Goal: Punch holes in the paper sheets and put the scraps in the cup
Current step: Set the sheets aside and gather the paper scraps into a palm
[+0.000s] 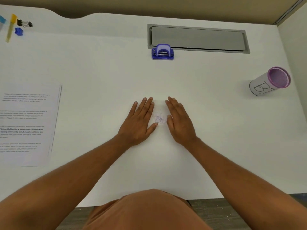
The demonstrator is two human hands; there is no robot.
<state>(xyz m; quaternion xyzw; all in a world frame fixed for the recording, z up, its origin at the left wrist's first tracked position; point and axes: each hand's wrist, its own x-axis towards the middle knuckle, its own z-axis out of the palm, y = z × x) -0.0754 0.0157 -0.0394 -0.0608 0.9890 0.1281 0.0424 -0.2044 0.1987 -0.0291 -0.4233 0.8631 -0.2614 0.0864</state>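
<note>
We look down at a white surface (99, 72) with a small heap of pale paper scraps (159, 119) at its centre, and we place everything else from that heap. Our left hand (138, 121) lies flat and open just left of the heap, thumb tip touching its near edge; our right hand (180, 121) lies flat and open just right of it, fingers together, gripping nothing. We judge the step in hand to be gathering the scraps: it would go best if both palms stayed pressed to the surface and closed in evenly, so no bits slip under the fingers, then cupped the pile for lifting. A few loose specks sit just beyond the heap and would need sweeping in too. The white paper cup with a purple rim and black lettering (270, 82) stands well apart, to the right and slightly beyond the heap, so the scraps face a long carry with a risk of spilling. The purple plastic hole punch (162, 52) sits well beyond the heap, against a grey metal hatch (197, 39). The printed white paper sheets (28, 123) lie far left. Beyond them are black binder clips (25, 23), a yellow stick (10, 28) and a small blue object (18, 31). Nothing stands between heap and cup.
</note>
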